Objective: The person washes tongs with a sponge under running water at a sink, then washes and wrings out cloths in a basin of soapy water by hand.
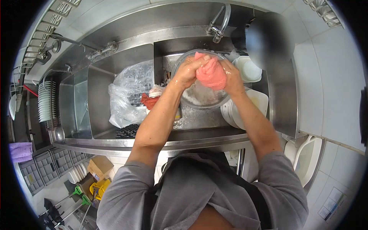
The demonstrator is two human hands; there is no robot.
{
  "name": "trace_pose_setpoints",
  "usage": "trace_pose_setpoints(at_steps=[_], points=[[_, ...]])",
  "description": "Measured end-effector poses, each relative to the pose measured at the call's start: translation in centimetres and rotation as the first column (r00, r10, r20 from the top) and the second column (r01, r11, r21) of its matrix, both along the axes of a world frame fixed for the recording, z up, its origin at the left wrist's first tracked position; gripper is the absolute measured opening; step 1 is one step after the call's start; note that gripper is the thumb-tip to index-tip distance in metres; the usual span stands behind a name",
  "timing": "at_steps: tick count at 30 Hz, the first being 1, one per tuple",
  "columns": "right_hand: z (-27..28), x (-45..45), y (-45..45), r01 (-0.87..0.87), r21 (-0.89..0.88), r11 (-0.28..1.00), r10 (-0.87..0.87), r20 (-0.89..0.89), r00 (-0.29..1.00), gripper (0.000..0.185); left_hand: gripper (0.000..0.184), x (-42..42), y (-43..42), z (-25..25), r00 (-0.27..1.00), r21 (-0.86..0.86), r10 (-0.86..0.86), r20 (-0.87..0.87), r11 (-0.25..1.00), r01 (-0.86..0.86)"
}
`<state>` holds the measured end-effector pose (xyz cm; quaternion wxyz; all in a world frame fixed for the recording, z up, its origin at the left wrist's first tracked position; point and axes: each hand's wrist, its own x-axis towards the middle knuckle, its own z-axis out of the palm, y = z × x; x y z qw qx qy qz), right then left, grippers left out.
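A wet, bunched pink cloth [213, 75] is squeezed between my two hands above a round basin [205, 106] in the right-hand sink. My left hand [188, 71] grips the cloth from the left, its thumb over the top. From the right, my right hand [232, 78] closes round the other side, its fingers partly hidden by the cloth. Cloudy, foamy water [199, 94] shows in the basin below. A red cloth [148, 101] lies left of the basin, near my left forearm.
A faucet [218, 35] rises behind the basin. White containers [251, 69] and stacked white tubs [257, 100] stand to its right. Clear plastic [126, 86] fills part of the middle sink. Plates [46, 101] stand in a rack at far left.
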<state>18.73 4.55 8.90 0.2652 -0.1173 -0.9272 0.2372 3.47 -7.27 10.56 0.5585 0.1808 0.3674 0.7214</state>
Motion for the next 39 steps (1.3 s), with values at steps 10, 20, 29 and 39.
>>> trace_pose_setpoints(at_steps=[10,20,29,39], points=[[2.5,-3.4,1.5,-0.333,0.256,0.907,0.255,0.295,0.921,0.021,0.042,0.4,-0.7,-2.3,0.882,-0.183,-0.47,0.036,0.865,0.468],[-4.8,-2.4,-0.4,0.05,0.073,0.996,-0.079,0.481,0.873,0.026,0.031,3.2,-0.3,-7.9,0.041,-0.38,-0.393,-0.919,0.85,-0.365],[-7.4,-0.6,-8.3,0.307,-0.912,0.271,-0.352,0.203,0.914,0.035,0.03,1.4,-1.3,-11.6,-0.356,0.087,0.024,-0.934,0.983,-0.16],[-6.0,-11.5,-11.8,-0.03,-0.787,0.616,0.11,0.048,0.993,0.052,0.061,-11.9,-15.5,-4.6,0.525,-0.496,-0.371,-0.766,0.861,-0.114]])
